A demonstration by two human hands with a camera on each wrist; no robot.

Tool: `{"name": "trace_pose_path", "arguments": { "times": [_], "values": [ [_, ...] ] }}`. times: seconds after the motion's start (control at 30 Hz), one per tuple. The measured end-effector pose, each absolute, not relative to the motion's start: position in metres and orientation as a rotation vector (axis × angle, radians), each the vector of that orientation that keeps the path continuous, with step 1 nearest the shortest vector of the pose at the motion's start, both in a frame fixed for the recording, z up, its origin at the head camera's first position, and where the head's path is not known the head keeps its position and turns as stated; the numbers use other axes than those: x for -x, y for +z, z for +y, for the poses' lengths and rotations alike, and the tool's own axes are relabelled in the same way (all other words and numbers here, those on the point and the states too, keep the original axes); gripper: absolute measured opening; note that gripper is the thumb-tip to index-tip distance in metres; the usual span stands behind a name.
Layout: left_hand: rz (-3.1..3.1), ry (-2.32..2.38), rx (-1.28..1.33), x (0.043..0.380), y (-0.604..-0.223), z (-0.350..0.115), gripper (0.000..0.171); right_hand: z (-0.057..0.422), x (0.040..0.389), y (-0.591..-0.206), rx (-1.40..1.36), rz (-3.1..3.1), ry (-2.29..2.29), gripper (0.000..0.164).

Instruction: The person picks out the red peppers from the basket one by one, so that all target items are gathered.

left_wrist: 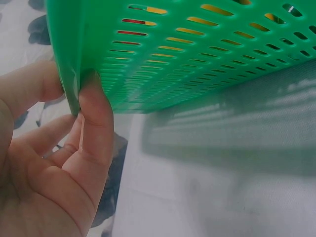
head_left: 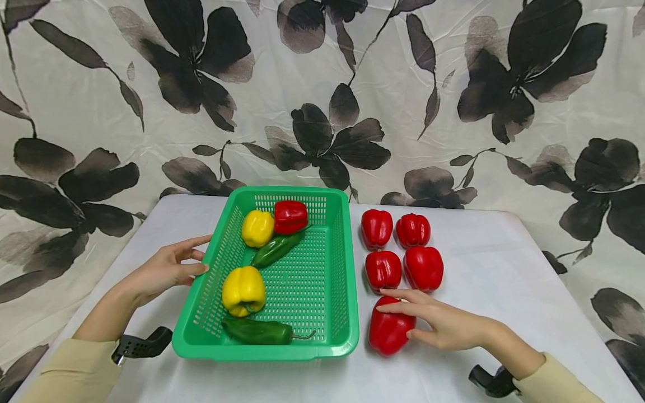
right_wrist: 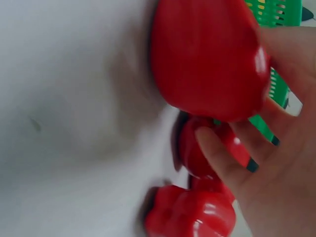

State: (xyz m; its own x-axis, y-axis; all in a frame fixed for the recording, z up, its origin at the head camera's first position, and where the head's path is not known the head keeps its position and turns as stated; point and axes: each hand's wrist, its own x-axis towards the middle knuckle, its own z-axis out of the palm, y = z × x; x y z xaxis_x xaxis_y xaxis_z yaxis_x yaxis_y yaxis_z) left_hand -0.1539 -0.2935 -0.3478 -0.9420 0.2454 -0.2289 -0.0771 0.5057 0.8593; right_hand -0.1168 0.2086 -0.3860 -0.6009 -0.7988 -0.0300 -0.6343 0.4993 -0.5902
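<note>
Along the left rim of a green plastic basket point(head_left: 317, 354), my left hand point(head_left: 166, 268) pinches the edge between thumb and fingers. Inside the basket lie a red bell pepper point(head_left: 290, 217), two yellow bell peppers, one at the back point(head_left: 257, 228) and one nearer point(head_left: 243, 291), and two long green peppers, one in the middle point(head_left: 276, 249) and one by the near wall point(head_left: 257, 331). My right hand point(head_left: 445, 319) holds the nearest red bell pepper point(head_left: 390, 330), right of the basket, its fingers over the far side and its thumb on the near side.
Several more red bell peppers point(head_left: 423, 268) stand in a cluster just beyond my right hand, close to the basket's right wall. White cloth covers the table point(head_left: 494, 268). A flower-patterned curtain point(head_left: 322, 73) hangs behind the table's far edge.
</note>
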Motion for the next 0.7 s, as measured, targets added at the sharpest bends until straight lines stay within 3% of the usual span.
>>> {"name": "trace_pose_path", "arguments": {
  "times": [0.23,0.47,0.7],
  "values": [
    [2.434,1.406,-0.142,0.1542,-0.348,-0.2937,0.073,0.204,0.1173,-0.3911,1.135,2.504,-0.905,0.048],
    [2.435,1.401,-0.143,0.1541,-0.3474,-0.2935,0.072,0.2028,0.1171,-0.3929,1.069,2.628,-0.877,0.059],
    [2.431,1.401,-0.144,0.1547,-0.3482,-0.294,0.073,0.2053,0.1192,-0.3945,0.994,2.641,-0.9,0.055]
  ]
}}
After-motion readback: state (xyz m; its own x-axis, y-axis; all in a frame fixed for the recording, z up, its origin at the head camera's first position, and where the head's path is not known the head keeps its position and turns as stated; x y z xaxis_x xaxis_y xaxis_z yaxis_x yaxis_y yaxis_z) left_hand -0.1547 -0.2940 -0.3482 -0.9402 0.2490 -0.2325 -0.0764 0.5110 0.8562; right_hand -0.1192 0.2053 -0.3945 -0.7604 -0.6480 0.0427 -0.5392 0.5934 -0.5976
